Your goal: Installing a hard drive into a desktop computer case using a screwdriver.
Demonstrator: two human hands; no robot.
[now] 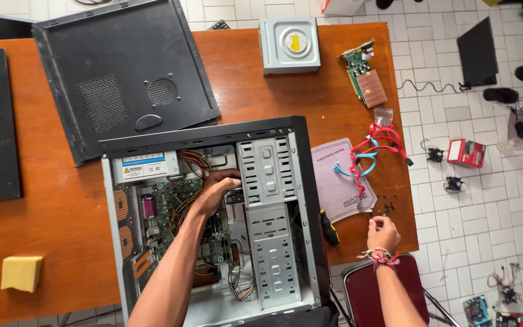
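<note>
An open black computer case lies on its side on the orange-brown table. My left hand reaches inside it, next to the metal drive cage, fingers curled around a dark part by the cage; what it grips is unclear. Below it lie the green motherboard and coloured wires. My right hand, with a braided wristband, hovers at the table's right edge over several small screws, fingertips pinched together.
The removed black side panel lies at the back. An optical drive, a graphics card, red and blue cables on a grey sleeve, a screwdriver and a yellow sponge are on the table. A red chair stands below.
</note>
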